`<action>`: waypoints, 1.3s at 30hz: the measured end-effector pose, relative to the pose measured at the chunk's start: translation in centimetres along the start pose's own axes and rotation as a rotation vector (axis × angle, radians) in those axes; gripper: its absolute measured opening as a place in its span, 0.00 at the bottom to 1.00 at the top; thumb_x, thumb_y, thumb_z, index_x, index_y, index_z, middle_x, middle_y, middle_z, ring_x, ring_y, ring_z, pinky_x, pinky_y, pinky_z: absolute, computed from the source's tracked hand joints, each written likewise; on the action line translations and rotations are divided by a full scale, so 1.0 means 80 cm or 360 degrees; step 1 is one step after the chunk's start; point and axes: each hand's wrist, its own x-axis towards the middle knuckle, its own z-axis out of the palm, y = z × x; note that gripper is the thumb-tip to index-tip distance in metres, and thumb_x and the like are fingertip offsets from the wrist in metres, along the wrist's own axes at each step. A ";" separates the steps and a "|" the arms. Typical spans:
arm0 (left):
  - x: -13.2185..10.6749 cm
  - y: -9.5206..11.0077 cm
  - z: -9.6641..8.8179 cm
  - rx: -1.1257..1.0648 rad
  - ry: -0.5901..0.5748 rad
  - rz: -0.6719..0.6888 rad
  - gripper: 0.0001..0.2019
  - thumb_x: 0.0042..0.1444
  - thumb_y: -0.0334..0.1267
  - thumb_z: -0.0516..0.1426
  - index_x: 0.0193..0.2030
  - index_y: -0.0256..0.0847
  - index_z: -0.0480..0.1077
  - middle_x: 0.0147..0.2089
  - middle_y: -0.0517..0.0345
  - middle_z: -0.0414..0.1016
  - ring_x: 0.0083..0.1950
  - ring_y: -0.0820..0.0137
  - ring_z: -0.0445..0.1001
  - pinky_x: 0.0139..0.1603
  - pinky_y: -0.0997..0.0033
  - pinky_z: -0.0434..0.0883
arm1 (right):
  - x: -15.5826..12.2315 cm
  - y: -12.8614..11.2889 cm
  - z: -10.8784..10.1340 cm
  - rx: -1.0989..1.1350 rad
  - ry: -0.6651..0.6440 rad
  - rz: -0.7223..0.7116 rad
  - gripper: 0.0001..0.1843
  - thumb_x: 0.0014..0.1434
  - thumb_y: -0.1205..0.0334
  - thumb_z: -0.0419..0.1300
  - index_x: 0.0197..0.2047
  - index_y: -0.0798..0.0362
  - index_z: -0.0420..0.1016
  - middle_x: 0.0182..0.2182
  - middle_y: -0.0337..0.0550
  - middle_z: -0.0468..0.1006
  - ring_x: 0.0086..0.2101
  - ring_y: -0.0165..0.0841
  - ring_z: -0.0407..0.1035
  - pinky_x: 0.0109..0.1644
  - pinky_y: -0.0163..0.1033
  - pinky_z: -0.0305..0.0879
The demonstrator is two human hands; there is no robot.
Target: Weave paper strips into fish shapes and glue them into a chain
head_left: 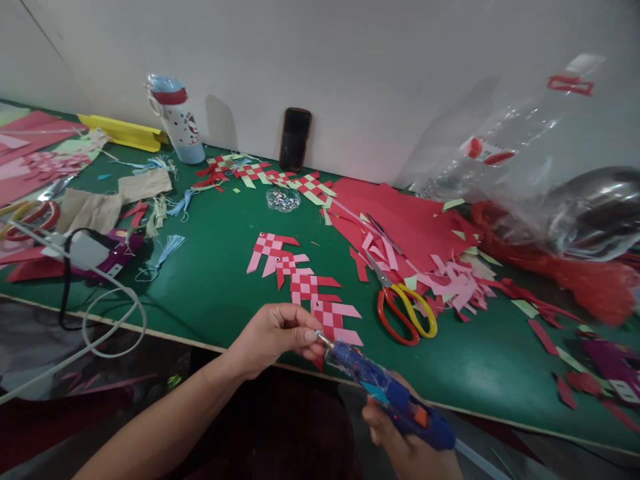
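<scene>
Set against a plain grey wall (360,73), with a green tabletop (215,267) strewn with cut paper toward both ends. Along the back edge, from left to right: a white, spotted bottle with a pale blue lid (177,127), a black phone in a brown case (295,138) propped upright against the wall, and a large clear plastic bag (525,160) near the right end. Nearer the middle, a shallow clear dish of tiny black-and-white pieces (283,200); to its right, a large red paper sheet (435,223) and scissors with one red and one yellow handle (406,312). Close together in a staggered diagonal toward the front edge, four flat, fish-like figures woven from red and pink paper strips (304,287), chequered, with strip ends pointing mostly toward the right end. Over the front edge, a blue plastic glue gun (387,387) with a slim metal nozzle and an orange patch, clamped in the right hand (395,437). Long axis slanted, nozzle toward the back-left, rear end out past the front edge. Pinched at the nozzle tip by the left hand (283,337), a small pale piece (318,333), too tiny to identify.
</scene>
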 end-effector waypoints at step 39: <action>-0.001 -0.008 -0.005 0.0024 0.0041 0.0029 0.11 0.50 0.39 0.67 0.35 0.34 0.75 0.33 0.54 0.80 0.33 0.73 0.78 0.36 0.74 0.76 | 0.009 -0.021 -0.004 0.0372 -0.0098 -0.0082 0.20 0.64 0.48 0.50 0.25 0.49 0.65 0.17 0.35 0.67 0.19 0.29 0.65 0.25 0.33 0.65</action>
